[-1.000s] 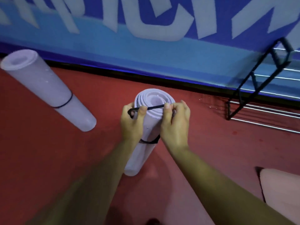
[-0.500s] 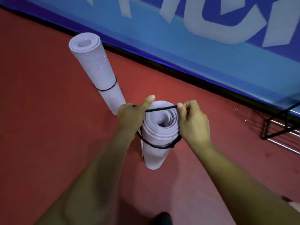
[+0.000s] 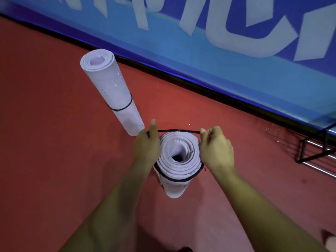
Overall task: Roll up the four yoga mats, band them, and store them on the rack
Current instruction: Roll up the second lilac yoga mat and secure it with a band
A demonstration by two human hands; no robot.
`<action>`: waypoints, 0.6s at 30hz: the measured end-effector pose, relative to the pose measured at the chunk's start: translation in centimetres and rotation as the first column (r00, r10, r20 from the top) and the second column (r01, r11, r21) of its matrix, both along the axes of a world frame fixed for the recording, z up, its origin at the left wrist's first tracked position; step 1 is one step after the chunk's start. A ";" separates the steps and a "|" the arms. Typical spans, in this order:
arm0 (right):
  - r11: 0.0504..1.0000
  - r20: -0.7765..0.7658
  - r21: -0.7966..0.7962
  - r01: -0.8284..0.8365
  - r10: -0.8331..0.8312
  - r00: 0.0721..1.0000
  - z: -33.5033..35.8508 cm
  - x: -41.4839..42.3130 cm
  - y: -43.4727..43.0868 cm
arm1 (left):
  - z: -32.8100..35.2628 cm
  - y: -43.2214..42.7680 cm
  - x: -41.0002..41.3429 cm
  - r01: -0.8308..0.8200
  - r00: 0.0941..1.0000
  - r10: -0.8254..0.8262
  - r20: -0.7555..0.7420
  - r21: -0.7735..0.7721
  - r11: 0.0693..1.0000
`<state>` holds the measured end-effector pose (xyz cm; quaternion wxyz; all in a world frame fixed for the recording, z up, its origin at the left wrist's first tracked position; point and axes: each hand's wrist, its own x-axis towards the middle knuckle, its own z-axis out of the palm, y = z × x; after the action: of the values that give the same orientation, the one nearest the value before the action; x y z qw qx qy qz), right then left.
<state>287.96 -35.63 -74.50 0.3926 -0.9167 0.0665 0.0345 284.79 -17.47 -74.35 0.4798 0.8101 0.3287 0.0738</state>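
Note:
A rolled pale lilac yoga mat [image 3: 179, 160] stands upright on the red floor between my hands. A black elastic band [image 3: 179, 131] is stretched around its top end. My left hand [image 3: 146, 144] pinches the band at the mat's left side, thumb raised. My right hand [image 3: 216, 148] pinches the band at the mat's right side. The band's near part lies lower around the roll. A second rolled mat [image 3: 111, 88] stands upright behind and to the left, with a black band around its middle.
A blue wall banner [image 3: 218, 42] with white letters runs along the back of the red floor [image 3: 54, 142]. A black metal rack [image 3: 316, 151] with steel bars shows at the right edge. A pale object [image 3: 331, 240] peeks in at the bottom right corner.
The view has swung left and tipped down over the mat's top. My hands have pulled the band wider across the roll's far edge. The rack has slid toward the right edge.

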 end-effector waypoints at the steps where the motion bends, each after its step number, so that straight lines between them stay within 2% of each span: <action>1: 1.000 -0.016 0.006 0.015 -0.015 1.000 -0.2 0.2 -0.1 | -0.1 0.0 0.0 0.002 1.000 -0.002 -0.016 -0.027 1.000; 4: 0.999 -0.050 0.014 0.051 -0.050 0.998 -0.7 0.6 -0.4 | -0.6 0.0 -0.2 -0.007 0.999 0.003 -0.046 -0.087 0.996; 10: 0.996 -0.079 0.052 0.078 -0.074 0.994 -1.0 0.8 -1.2 | -0.5 -0.5 0.0 -0.049 0.998 0.046 -0.035 -0.092 0.995; 12: 0.995 -0.089 0.069 0.076 -0.070 0.994 -0.8 0.6 -1.4 | -0.3 -0.7 0.0 -0.036 0.999 0.034 -0.026 -0.050 0.998; 15: 0.999 -0.008 0.048 0.025 -0.025 1.000 -0.4 0.5 -1.5 | 0.2 -0.9 -0.2 -0.011 0.999 0.008 0.040 0.068 0.998; 18: 0.999 0.029 0.023 -0.026 0.025 0.999 -0.1 0.4 -1.2 | 0.3 -0.7 -0.1 -0.021 0.998 0.016 0.064 0.092 0.996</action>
<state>288.32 -36.84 -74.58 0.4036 -0.9132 0.0489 0.0273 284.71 -18.17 -74.01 0.4511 0.8257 0.3170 0.1191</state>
